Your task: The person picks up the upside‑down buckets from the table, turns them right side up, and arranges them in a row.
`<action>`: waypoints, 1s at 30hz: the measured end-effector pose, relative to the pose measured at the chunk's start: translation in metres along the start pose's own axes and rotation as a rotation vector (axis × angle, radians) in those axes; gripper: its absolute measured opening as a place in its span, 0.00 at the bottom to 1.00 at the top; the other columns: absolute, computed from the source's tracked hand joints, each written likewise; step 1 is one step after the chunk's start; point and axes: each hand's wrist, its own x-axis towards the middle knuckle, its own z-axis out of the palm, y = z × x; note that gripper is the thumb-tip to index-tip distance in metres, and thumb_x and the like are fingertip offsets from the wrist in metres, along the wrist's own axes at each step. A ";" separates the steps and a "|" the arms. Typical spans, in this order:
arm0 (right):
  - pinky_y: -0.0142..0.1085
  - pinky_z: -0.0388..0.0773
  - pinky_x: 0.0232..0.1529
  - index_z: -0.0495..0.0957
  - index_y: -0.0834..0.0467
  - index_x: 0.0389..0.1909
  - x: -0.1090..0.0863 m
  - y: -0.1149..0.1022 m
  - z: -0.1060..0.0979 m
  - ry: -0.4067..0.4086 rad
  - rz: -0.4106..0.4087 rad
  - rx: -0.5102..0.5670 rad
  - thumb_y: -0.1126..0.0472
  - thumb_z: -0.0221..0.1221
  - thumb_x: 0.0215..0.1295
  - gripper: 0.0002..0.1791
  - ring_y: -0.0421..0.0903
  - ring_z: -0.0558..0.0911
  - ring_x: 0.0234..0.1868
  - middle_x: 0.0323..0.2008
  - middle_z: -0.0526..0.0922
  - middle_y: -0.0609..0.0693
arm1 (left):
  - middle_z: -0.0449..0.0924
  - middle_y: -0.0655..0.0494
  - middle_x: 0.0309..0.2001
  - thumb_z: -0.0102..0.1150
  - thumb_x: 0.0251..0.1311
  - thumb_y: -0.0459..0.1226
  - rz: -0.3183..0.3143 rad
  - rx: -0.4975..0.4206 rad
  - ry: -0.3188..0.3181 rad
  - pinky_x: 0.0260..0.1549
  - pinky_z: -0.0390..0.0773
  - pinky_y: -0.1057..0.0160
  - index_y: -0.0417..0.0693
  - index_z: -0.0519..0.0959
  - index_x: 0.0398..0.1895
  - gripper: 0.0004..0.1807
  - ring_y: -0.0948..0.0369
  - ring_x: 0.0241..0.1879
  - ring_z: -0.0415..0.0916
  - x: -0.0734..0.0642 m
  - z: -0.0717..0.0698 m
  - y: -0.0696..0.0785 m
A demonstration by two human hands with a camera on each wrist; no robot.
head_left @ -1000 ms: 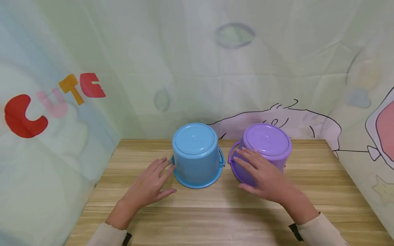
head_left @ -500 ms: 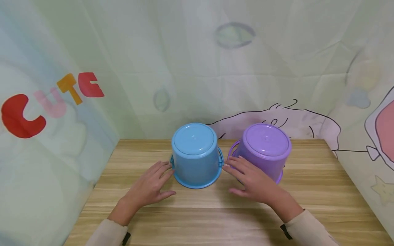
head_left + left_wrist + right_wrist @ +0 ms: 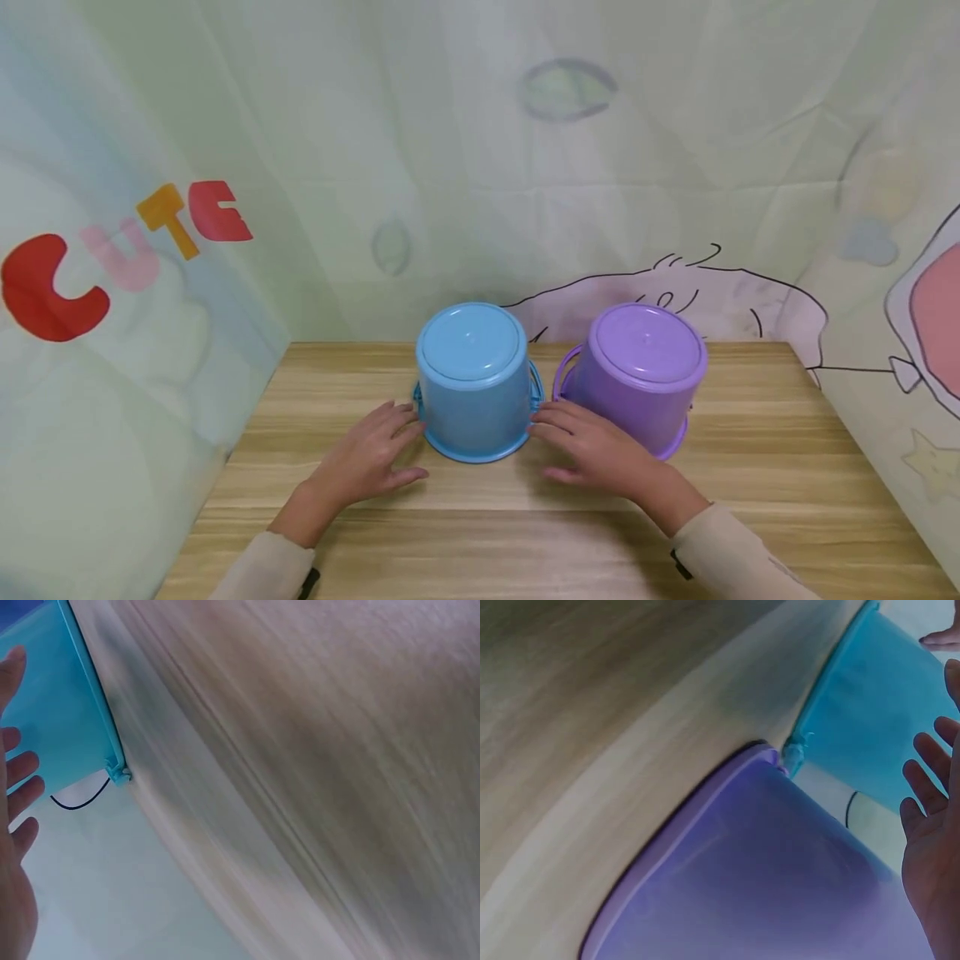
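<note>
A blue bucket (image 3: 474,408) stands upside down on the wooden table, its base facing up and its rim on the wood. Beside it on the right is an upturned purple bucket (image 3: 648,400), its handle on the side toward the blue one. My left hand (image 3: 369,458) is at the blue bucket's left side, fingers spread and fingertips right by the rim. On the other side, my right hand (image 3: 600,454) has its relaxed fingertips close to the blue bucket's right handle joint, and it overlaps the purple bucket in the head view. Neither hand grips anything.
The wooden table (image 3: 480,542) meets a printed cloth backdrop (image 3: 465,167) close behind both buckets. More cloth hangs along the left and right sides, with coloured letters (image 3: 56,287) on the left.
My right hand has moved left, from in front of the purple bucket to the blue bucket's right side. The left hand has barely shifted, and both buckets stay in place.
</note>
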 end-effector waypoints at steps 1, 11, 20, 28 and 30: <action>0.50 0.76 0.68 0.80 0.61 0.60 0.000 0.000 0.002 -0.009 0.001 0.001 0.47 0.77 0.52 0.37 0.57 0.80 0.64 0.60 0.83 0.56 | 0.86 0.40 0.51 0.80 0.46 0.57 -0.002 -0.004 -0.001 0.58 0.81 0.41 0.39 0.85 0.50 0.36 0.44 0.55 0.83 0.000 0.001 0.000; 0.49 0.76 0.68 0.81 0.59 0.60 -0.001 0.006 0.013 -0.092 0.018 0.007 0.44 0.74 0.57 0.34 0.55 0.80 0.64 0.58 0.85 0.53 | 0.88 0.44 0.49 0.81 0.45 0.56 -0.015 -0.018 -0.061 0.58 0.82 0.43 0.40 0.87 0.49 0.34 0.47 0.53 0.85 0.002 0.007 -0.001; 0.48 0.77 0.68 0.83 0.58 0.58 0.006 0.010 0.023 -0.148 0.019 0.016 0.45 0.73 0.60 0.30 0.53 0.82 0.61 0.56 0.86 0.52 | 0.87 0.44 0.50 0.79 0.49 0.56 -0.038 -0.037 -0.158 0.59 0.81 0.42 0.39 0.87 0.49 0.33 0.47 0.53 0.85 0.003 0.013 -0.004; 0.46 0.76 0.69 0.83 0.55 0.59 0.011 0.009 0.029 -0.214 0.041 0.019 0.44 0.71 0.63 0.28 0.49 0.81 0.62 0.56 0.85 0.49 | 0.87 0.44 0.50 0.77 0.51 0.56 -0.058 -0.051 -0.213 0.60 0.80 0.43 0.39 0.87 0.49 0.32 0.48 0.53 0.85 0.004 0.017 -0.005; 0.46 0.76 0.68 0.83 0.55 0.58 0.011 0.009 0.031 -0.215 0.031 0.012 0.44 0.71 0.62 0.28 0.49 0.81 0.62 0.56 0.86 0.49 | 0.87 0.45 0.50 0.77 0.52 0.56 -0.061 -0.052 -0.223 0.60 0.80 0.43 0.39 0.87 0.48 0.32 0.49 0.53 0.85 0.005 0.019 -0.005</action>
